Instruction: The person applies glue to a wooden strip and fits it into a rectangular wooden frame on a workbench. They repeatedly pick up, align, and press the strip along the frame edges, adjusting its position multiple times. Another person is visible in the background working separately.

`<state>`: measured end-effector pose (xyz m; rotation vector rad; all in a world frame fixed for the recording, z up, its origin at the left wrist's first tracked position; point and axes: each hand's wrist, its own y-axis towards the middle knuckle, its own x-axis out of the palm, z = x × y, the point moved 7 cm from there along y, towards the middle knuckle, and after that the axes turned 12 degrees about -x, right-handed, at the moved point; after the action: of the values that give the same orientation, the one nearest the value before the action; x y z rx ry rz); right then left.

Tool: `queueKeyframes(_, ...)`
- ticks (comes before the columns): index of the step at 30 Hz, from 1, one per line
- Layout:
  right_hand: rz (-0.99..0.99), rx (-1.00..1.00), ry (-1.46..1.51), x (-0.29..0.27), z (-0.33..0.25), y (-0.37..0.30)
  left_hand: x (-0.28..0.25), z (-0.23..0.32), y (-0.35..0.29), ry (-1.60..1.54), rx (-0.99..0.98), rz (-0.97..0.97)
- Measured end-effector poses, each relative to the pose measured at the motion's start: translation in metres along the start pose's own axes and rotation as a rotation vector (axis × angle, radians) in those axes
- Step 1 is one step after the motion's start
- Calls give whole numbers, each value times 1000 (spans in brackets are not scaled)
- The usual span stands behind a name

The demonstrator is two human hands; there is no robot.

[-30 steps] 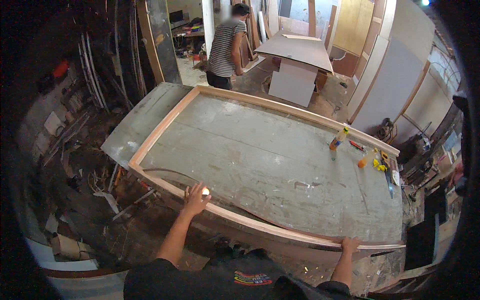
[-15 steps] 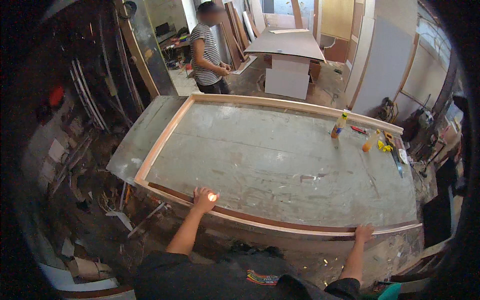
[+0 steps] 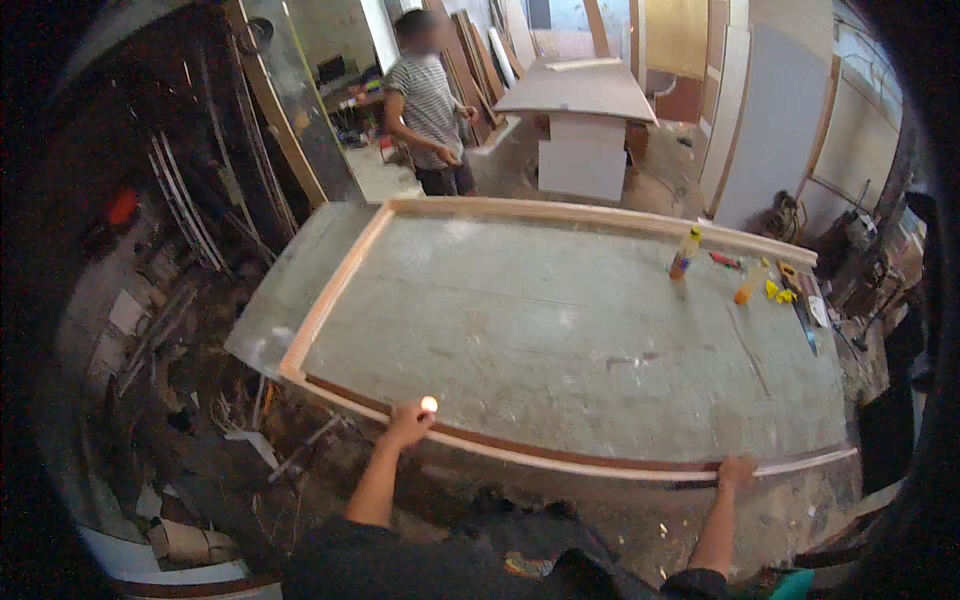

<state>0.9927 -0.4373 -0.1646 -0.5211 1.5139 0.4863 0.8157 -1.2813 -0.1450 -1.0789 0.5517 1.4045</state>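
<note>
A large rectangular wooden frame (image 3: 340,287) of pale strips lies on a grey-green worktable (image 3: 500,330). My left hand (image 3: 408,425) is closed over the near rail (image 3: 540,463), left of its middle. A small bright glow (image 3: 428,404) shows at that hand; its source is unclear. Farther right, my right hand (image 3: 737,470) wraps over the same rail near its right end. A dark brown face runs along the rail's inner side. The undersides of both hands are hidden.
On the table's right stand two bottles with orange liquid, one yellow-capped (image 3: 685,253) and one paler (image 3: 746,284). Beside them lie a red tool (image 3: 725,261), a yellow item (image 3: 779,292) and a handsaw (image 3: 806,325). A person (image 3: 428,110) stands beyond the table, near another board-topped table (image 3: 575,88).
The whole view has shifted slightly. My hands stay on the near rail. The person beyond the table has turned a little and moved their hands apart.
</note>
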Motion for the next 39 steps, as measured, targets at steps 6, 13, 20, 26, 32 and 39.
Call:
queueKeyframes(6,21,-120,-119,13,-5,-1,-17,19,-15,55,132,413)
queueKeyframes(13,76,-89,90,-17,-8,-9,-4,18,-15,84,160,403)
queueKeyframes(20,111,-48,121,-16,-11,-11,-10,24,-19,20,142,353)
queueKeyframes(26,110,-53,184,-27,-12,-13,-15,34,-24,17,215,437)
queueKeyframes(32,160,-85,214,-18,-12,-11,-5,21,-15,-27,219,504)
queueKeyframes(39,97,-42,231,-21,-10,-13,5,9,-4,-9,164,483)
